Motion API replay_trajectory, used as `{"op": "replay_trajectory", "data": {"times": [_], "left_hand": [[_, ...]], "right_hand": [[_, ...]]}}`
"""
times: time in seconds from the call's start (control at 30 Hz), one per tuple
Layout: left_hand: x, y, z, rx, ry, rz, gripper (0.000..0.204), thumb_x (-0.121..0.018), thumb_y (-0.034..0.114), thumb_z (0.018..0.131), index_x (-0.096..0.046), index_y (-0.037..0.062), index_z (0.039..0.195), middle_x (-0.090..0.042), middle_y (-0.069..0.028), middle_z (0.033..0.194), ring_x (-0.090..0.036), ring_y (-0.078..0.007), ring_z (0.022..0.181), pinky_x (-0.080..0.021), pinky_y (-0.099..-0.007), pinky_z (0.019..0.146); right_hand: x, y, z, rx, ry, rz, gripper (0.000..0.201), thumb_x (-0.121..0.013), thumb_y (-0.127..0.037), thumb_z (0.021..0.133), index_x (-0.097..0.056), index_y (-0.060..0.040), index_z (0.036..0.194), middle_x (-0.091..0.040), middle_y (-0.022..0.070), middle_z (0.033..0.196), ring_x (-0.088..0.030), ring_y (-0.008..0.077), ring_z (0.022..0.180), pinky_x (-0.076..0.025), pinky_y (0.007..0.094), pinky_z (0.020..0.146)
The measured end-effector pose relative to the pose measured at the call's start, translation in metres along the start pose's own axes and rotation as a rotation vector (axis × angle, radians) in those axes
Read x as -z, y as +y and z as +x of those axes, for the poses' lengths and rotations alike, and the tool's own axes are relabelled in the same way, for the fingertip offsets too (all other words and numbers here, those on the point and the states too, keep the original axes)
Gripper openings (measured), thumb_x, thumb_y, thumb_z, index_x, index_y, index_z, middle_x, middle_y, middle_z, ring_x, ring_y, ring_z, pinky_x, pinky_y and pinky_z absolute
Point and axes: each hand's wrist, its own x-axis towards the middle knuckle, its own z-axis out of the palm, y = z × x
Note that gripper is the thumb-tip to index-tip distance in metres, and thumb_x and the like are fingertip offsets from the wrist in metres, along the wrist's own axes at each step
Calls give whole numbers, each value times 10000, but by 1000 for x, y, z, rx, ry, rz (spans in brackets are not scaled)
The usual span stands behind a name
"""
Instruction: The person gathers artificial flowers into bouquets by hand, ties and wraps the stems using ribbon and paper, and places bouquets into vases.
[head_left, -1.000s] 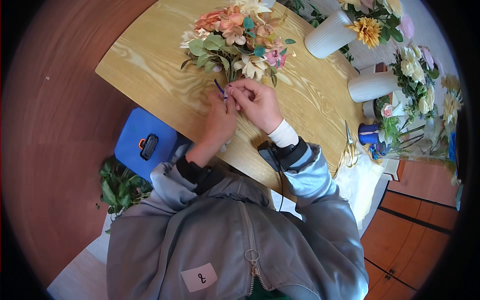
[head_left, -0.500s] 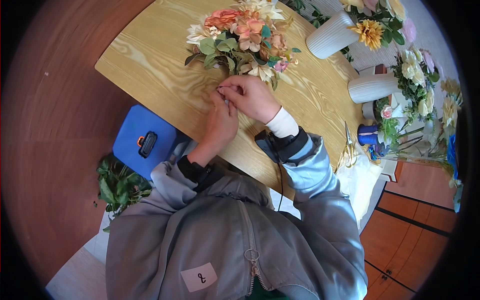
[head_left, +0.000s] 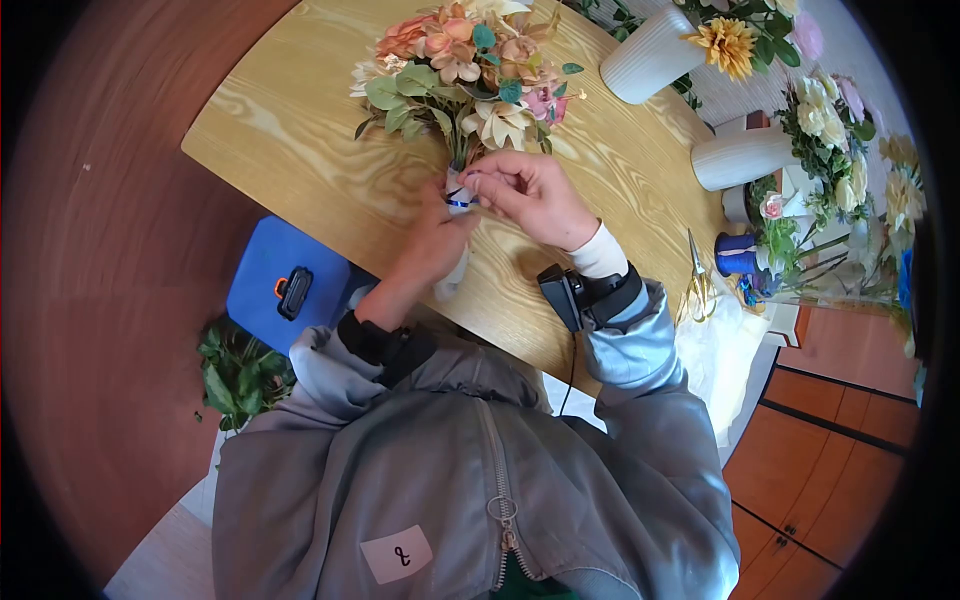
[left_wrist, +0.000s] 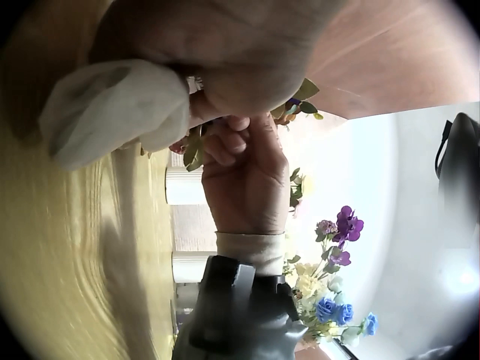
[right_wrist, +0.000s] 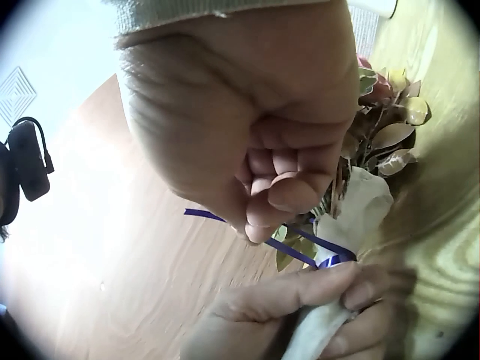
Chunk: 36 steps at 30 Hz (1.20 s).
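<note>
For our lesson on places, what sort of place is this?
Probably a florist's workroom: a bouquet with wrapped stems, white vases of flowers, and scissors near a spool of blue ribbon.

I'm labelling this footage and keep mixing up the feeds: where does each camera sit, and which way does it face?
Head: worn on the head, facing forward and down at the bouquet, left hand, right hand and jacket.
Left wrist: on that wrist, looking past the near left hand to the right hand and its cuff.
Right wrist: on that wrist, looking past the right hand to the left, which grips the white wrap.
Head and right wrist share the blue ribbon.
</note>
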Motion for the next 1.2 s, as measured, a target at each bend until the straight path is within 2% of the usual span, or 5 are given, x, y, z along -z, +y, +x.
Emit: {"op": "replay_trajectory", "data": {"times": [0.17,0.33,0.53,1.03,1.2], "left_hand": [[-3,-4,0,-48,96,-63,471,-519,84,765,-246,-19,1134,-471,-114,985,-487,-158,870,-395,-272,735],[2,19,-11,-571,382,664,254,-560,122,769,-477,-22,961,-527,-110,802,-531,-207,681,-425,-291,587],[2,13,-3,-566,277,495,110,-574,87,763,-593,-21,777,-518,-103,641,-504,-197,531,-403,-282,498],[6,9,3,-402,171,283,141,-566,110,797,-594,-22,836,-506,-53,669,-469,-97,552,-380,-230,497],[8,7,4,-523,181,243,130,-549,105,809,-594,-12,841,-497,-35,663,-474,-88,550,-378,-212,488]], "right_hand": [[5,-4,3,-13,36,-20,148,-531,-103,823,-586,22,880,-569,1,683,-481,29,593,-384,175,522],[3,-11,5,-32,12,41,155,-535,-104,820,-587,30,879,-569,-1,674,-490,30,596,-394,177,531],[3,-8,3,-48,47,71,176,-529,-66,813,-574,6,967,-550,-10,665,-486,29,594,-390,171,528],[1,-33,-5,92,-4,161,374,-482,-24,824,-421,-47,1193,-477,-34,654,-464,29,602,-386,167,539],[4,-38,-5,79,38,194,386,-469,-19,829,-408,-65,1208,-487,-27,660,-480,34,620,-395,169,542]]}}
